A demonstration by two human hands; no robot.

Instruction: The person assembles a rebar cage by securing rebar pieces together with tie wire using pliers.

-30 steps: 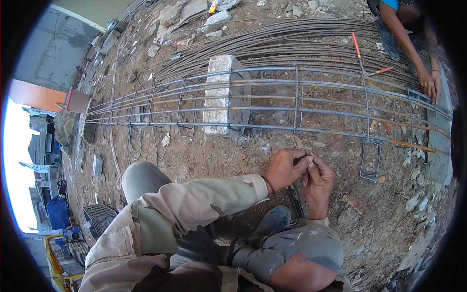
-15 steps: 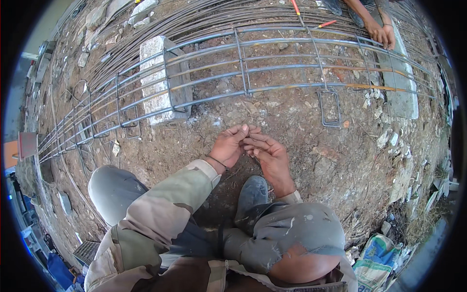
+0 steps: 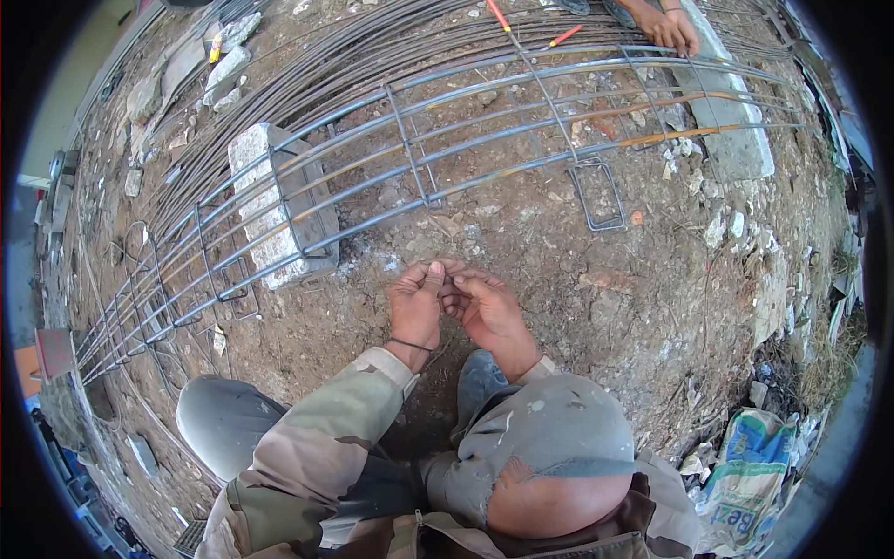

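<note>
Rebar cage (image 3: pixel 407 142) up on concrete, something fiddly going on just below it
It curves across the upper half of the frame; left hand (image 3: pixel 416 307) and right hand (image 3: pixel 494 319) meet mid-frame, near but not touching it. Fingers are curled in together, but I can't tell if they're closed on anything, too small or hidden. I'd guess the concrete block (image 3: pixel 250 142) upper left and concrete slab (image 3: pixel 748 160) upper right keep the bars off the dirt. Only container I can make out: a blue-green-and-white sack (image 3: pixel 745 477) lower right, can't see what's inside.
</note>
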